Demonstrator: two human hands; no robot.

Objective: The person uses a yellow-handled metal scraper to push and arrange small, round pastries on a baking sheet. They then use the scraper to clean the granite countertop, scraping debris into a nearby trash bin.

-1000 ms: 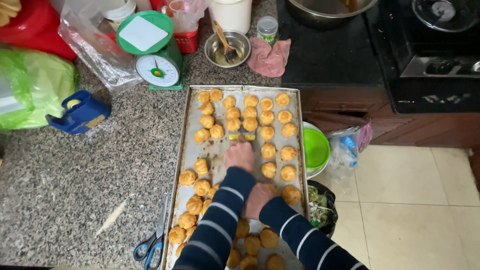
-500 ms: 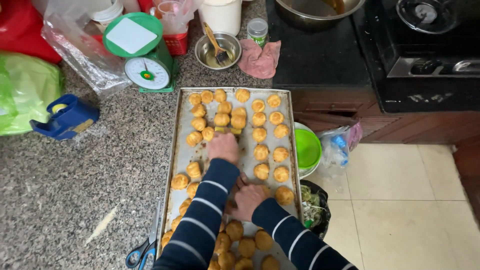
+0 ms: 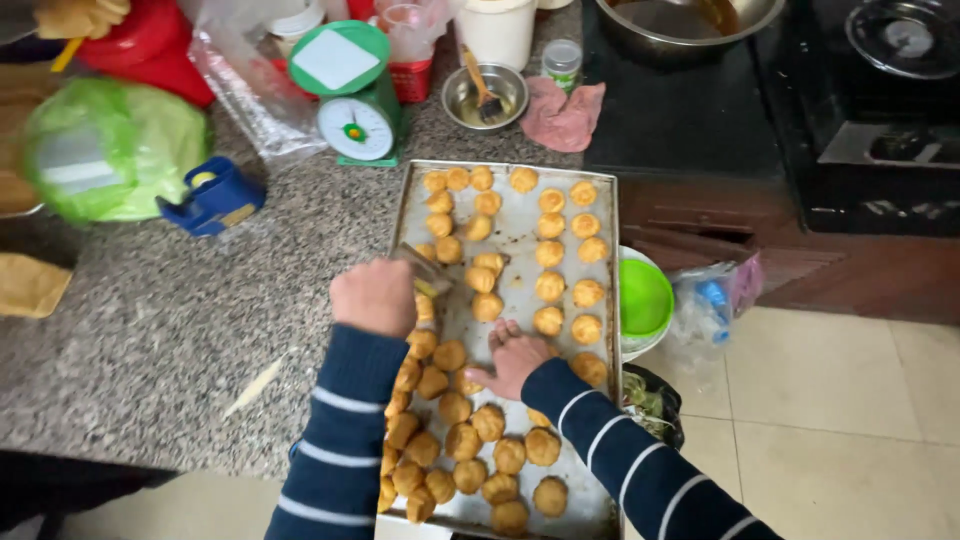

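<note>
1. Head view, hands first: left hand (image 3: 375, 297) at centre frame, closed in a fist around a flat metal scraper (image 3: 425, 268), blade tip poking out to the upper right, over the left edge of the baking tray (image 3: 520, 225).
2. Right hand (image 3: 512, 357) just below and right of centre, fingers loosely spread and resting palm-down on the tray floor among the golden dough balls (image 3: 549, 288), gripping nothing visible.
3. Both forearms in dark blue sleeves with white stripes, entering from the bottom edge.
4. Tray lying lengthwise down the middle of the frame on the speckled granite table (image 3: 160, 340); balls in neat rows in the upper half, crowded loosely together in the lower left.
5. Green kitchen scale (image 3: 352, 95) above the tray at upper centre-left; small metal bowl (image 3: 485, 95) with a brush beside it to the right, pink cloth (image 3: 562, 112) further right.
6. Blue tape dispenser (image 3: 212, 197) left of the tray; green plastic bag (image 3: 110, 150) at far left.
7. Green bowl (image 3: 643, 298) just off the tray's right edge, over the tiled floor (image 3: 830, 400).
</note>
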